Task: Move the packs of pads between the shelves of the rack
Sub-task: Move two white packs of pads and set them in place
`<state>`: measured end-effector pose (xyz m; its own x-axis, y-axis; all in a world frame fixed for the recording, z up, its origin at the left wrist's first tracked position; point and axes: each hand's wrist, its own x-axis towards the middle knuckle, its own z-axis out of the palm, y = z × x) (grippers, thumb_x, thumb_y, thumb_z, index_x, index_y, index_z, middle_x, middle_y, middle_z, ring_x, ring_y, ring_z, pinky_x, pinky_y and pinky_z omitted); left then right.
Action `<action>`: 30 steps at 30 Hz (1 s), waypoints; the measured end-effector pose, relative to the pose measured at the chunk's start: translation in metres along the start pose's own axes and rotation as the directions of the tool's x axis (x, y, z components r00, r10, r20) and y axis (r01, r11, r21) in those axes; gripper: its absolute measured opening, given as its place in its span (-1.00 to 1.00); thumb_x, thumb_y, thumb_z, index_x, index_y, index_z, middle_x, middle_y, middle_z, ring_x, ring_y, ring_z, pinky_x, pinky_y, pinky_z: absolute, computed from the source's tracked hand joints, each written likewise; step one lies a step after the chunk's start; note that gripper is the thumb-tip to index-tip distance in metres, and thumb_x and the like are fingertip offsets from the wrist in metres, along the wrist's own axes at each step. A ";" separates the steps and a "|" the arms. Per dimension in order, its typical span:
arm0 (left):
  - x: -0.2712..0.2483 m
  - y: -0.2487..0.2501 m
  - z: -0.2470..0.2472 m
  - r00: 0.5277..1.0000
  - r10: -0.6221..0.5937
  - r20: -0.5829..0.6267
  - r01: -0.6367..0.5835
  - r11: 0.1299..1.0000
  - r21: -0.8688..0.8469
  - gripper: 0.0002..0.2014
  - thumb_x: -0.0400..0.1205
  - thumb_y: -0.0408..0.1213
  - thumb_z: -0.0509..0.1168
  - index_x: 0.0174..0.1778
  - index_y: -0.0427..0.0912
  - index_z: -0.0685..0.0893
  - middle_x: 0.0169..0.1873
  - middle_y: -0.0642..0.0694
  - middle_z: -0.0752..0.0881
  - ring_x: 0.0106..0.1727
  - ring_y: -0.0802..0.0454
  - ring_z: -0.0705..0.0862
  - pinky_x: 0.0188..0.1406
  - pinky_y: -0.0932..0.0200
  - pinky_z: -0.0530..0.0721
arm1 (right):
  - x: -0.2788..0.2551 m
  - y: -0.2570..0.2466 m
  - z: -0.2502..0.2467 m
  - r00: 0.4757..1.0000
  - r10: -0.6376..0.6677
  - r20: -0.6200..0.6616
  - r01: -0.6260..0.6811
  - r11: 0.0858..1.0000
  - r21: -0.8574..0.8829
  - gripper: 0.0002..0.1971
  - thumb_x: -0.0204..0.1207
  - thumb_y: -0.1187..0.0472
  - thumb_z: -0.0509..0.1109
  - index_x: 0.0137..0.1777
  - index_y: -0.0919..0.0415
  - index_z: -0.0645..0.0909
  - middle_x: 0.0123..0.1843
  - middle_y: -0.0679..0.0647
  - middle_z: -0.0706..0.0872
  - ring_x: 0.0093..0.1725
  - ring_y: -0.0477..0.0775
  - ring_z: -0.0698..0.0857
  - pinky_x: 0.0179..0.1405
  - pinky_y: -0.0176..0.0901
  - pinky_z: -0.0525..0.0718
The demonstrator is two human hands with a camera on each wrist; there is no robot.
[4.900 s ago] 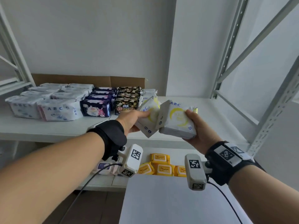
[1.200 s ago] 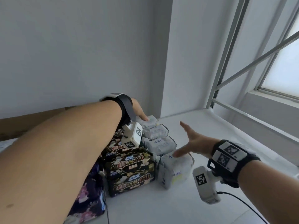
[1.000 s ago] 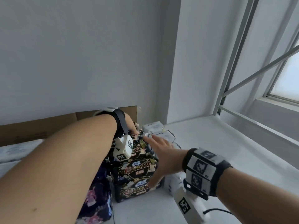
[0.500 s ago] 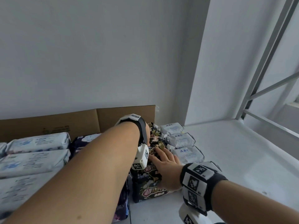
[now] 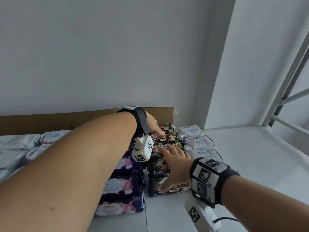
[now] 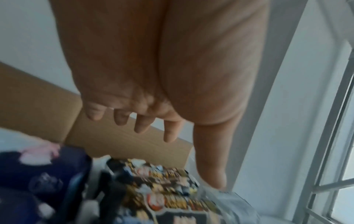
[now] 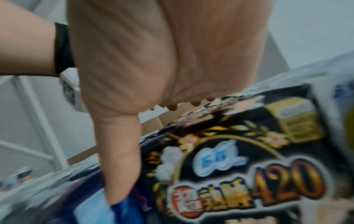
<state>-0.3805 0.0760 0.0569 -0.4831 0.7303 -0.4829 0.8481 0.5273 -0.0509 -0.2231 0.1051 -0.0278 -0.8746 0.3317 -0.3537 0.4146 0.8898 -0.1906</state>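
A row of black-and-gold packs (image 5: 167, 138) runs front to back on the white shelf (image 5: 250, 164). My left hand (image 5: 153, 125) reaches to the rear of that row with straight fingers (image 6: 141, 125), its thumb tip on a pack (image 6: 172, 201). My right hand (image 5: 173, 163) lies flat on the nearer black packs (image 7: 249, 181), fingers spread and thumb (image 7: 120, 174) stretched down the side. Neither hand grips anything. White ABC packs (image 5: 199, 142) stand in a row just right of the black ones.
Navy packs (image 5: 123, 186) with a pink figure lie left of the black row, and pale packs (image 5: 16, 143) further left. A cardboard sheet (image 5: 50, 121) lines the back wall. Grey rack uprights and braces (image 5: 292, 81) stand at the right, beyond bare shelf.
The white ABC packs held in both hands earlier are no longer held. Over the last second my right hand moved left from the white packs onto the black row; my left hand stayed at the rear.
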 end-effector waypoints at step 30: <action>-0.027 -0.132 0.035 0.995 0.018 0.094 -0.019 1.000 0.011 -0.22 0.60 0.19 0.22 0.66 -0.13 0.16 0.64 -0.11 0.22 0.61 -0.11 0.26 0.56 -0.04 0.29 | 0.029 -0.126 0.022 0.996 -0.086 0.028 0.090 0.978 -0.186 0.25 0.18 -0.20 0.61 0.62 -0.19 -0.29 0.70 0.05 -0.27 0.67 0.22 -0.28 0.50 0.42 -0.36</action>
<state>-0.4724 -0.0284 0.0464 -0.4448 0.6956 -0.5641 0.8596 0.5085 -0.0508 -0.2949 -0.0040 -0.0338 -0.8996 0.2445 -0.3618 0.2799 0.9588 -0.0479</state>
